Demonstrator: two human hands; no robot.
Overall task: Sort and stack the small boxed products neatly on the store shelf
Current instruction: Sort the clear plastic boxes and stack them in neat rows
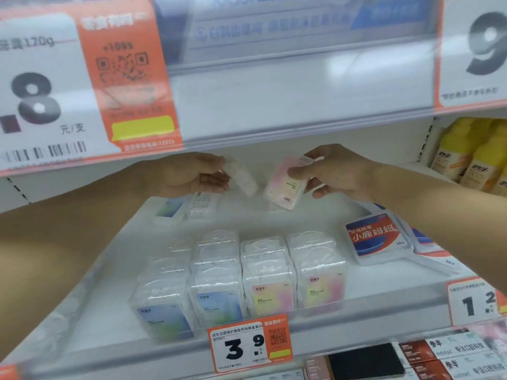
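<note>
My right hand (333,171) grips a small clear box with a pink and yellow label (286,185), held tilted above the white shelf (109,270). My left hand (197,174) holds another clear box (242,176), blurred, just left of it. Below them several clear boxes stand in rows at the shelf front: blue-labelled ones (189,305) on the left, pink-labelled ones (293,281) on the right. Two more boxes (189,208) lie at the back left of the shelf.
Flat red and blue packs (377,237) lie at the right of the shelf. Yellow bottles (472,157) stand further right. An upper shelf edge with large price signs (82,78) hangs just above my hands. A 3.9 price tag (249,342) hangs on the front rail.
</note>
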